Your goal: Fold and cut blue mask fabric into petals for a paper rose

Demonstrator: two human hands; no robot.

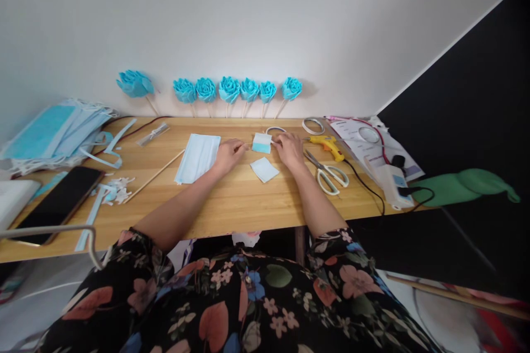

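Working around a small blue-and-white square (261,143) on the tabletop (240,207), the left hand (230,155) is resting loosely curled just to the square's left, while the right hand (291,149) is resting its fingertips by the square's right edge, the view not showing whether either is gripping anything. Handling this square is apparently occupying the present step, and the next move is probably calling for a light pinch at its edges. A paler square (264,170) is lying just in front of it, scissors (321,166) to its right.
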